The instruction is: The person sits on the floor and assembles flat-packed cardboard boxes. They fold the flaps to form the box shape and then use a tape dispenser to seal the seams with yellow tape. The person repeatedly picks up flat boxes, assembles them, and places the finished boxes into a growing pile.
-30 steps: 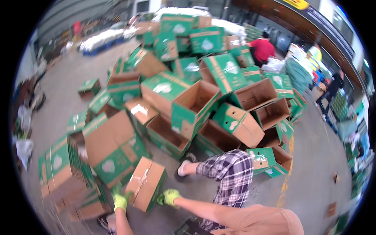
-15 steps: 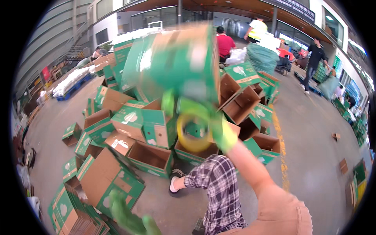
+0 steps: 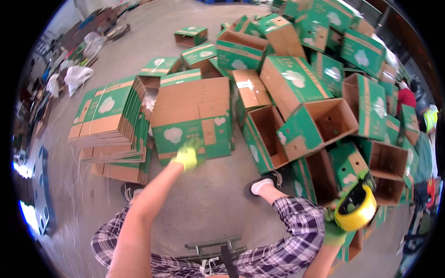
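My left hand [image 3: 187,157], in a yellow-green glove, reaches over the lower edge of a flattened green and brown carton [image 3: 191,104]. Motion smears its fingers, and whether they touch the carton is unclear. At the right, my right hand [image 3: 334,231], gloved alike, grips a tape dispenser [image 3: 342,204] with a wide yellow tape roll [image 3: 365,212] on it. Left of the flattened carton lies a stack of folded cartons [image 3: 104,111], bound with thin string.
A heap of open and taped green cartons [image 3: 296,83] fills the far middle and right. A low metal stool frame [image 3: 213,245] shows between my legs. White sacks [image 3: 76,78] lie at the far left. A person in a yellow vest [image 3: 431,119] is at the right edge.
My view has swung left and down. A large blurred carton that was raised before me has left my hands. My left hand has moved to the flattened carton; the right keeps the dispenser.
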Demonstrator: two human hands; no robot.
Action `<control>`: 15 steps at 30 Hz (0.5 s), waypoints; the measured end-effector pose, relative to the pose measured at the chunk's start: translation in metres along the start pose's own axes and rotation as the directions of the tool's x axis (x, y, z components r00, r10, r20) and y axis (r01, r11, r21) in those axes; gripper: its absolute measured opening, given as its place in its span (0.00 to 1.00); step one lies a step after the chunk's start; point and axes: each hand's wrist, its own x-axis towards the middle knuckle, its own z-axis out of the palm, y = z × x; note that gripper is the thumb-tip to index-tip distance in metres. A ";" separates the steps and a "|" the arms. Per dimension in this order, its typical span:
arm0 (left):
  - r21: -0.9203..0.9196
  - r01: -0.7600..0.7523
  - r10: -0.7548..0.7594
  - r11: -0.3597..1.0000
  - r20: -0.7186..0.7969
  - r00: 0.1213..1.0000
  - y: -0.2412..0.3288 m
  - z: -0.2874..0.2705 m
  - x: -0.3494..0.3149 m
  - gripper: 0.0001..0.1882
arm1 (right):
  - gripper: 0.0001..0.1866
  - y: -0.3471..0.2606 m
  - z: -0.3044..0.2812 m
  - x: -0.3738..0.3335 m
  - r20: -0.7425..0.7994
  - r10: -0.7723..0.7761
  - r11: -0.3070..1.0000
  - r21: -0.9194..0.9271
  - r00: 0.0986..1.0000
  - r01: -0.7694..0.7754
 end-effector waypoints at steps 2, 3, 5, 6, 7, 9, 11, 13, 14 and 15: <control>-0.133 0.264 -0.245 0.955 0.148 0.958 -0.024 -0.030 0.045 0.39 | 0.23 0.005 0.007 -0.006 0.036 0.081 0.992 0.097 0.996 -0.084; 0.070 0.262 -0.258 0.963 -0.058 0.964 -0.057 -0.014 0.066 0.41 | 0.23 0.011 0.013 -0.002 0.070 0.107 0.990 0.088 0.992 -0.113; 0.073 0.321 -0.308 0.944 -0.153 0.939 -0.086 -0.008 0.111 0.43 | 0.23 0.008 0.015 0.003 0.005 0.137 0.986 0.092 0.991 -0.137; 0.091 0.330 -0.313 0.940 -0.165 0.935 -0.081 -0.012 0.130 0.43 | 0.23 0.002 0.013 0.002 -0.031 0.134 0.988 0.076 0.991 -0.131; 0.110 0.343 -0.321 0.933 -0.177 0.930 -0.078 -0.017 0.145 0.43 | 0.23 0.000 0.012 0.002 -0.057 0.127 0.990 0.069 0.990 -0.123; 0.137 0.370 -0.342 0.919 -0.193 0.920 -0.084 -0.016 0.161 0.42 | 0.23 0.000 0.009 0.004 -0.090 0.129 0.991 0.051 0.988 -0.125; 0.158 0.382 -0.349 0.910 -0.202 0.915 -0.094 -0.017 0.165 0.41 | 0.24 0.002 0.005 0.006 -0.110 0.112 0.993 0.040 0.988 -0.108; 0.145 0.322 -0.310 0.935 -0.101 0.945 -0.090 -0.019 0.160 0.39 | 0.24 0.001 -0.002 0.007 -0.135 0.089 0.996 0.038 0.987 -0.085; 0.136 0.294 -0.290 0.946 -0.049 0.956 -0.087 -0.022 0.151 0.39 | 0.24 0.003 -0.007 0.009 -0.145 0.070 0.997 0.032 0.987 -0.066; 0.010 0.273 -0.274 0.962 0.039 0.961 -0.086 -0.023 0.134 0.37 | 0.24 0.005 -0.012 0.010 -0.155 0.055 0.998 0.033 0.986 -0.051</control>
